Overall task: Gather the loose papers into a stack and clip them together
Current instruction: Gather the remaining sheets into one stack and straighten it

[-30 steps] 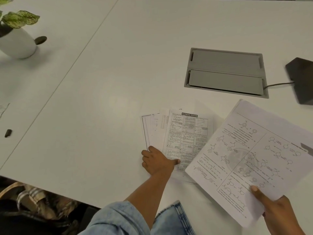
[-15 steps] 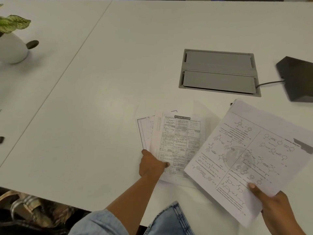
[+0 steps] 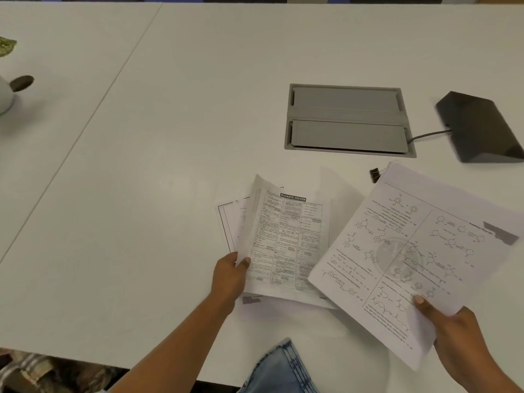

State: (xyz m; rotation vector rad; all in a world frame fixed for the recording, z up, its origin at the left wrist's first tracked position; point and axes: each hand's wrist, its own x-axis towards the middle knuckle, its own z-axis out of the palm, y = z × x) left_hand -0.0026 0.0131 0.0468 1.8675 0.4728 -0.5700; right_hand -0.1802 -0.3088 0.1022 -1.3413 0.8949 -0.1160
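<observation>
Head view: left hand (image 3: 229, 275) pinches the lower-left edge of the fanned white printed sheets (image 3: 286, 242) at frame centre, thumb on top. Their long axis runs bottom-to-top of frame, w/ under-sheets peeking out at left. Right hand (image 3: 453, 327) pinches a white sheet of chemistry diagrams (image 3: 419, 251) at lower right, thumb on top, skewed w/ one corner pointing up-frame (long axis hard to call, paper bowed). It overlaps the fan's right edge, so merging looks like a short leftward slide. Small black binder clip (image 3: 374, 175) sits on the white table (image 3: 141, 194) just beside that corner, nearer the right hand.
</observation>
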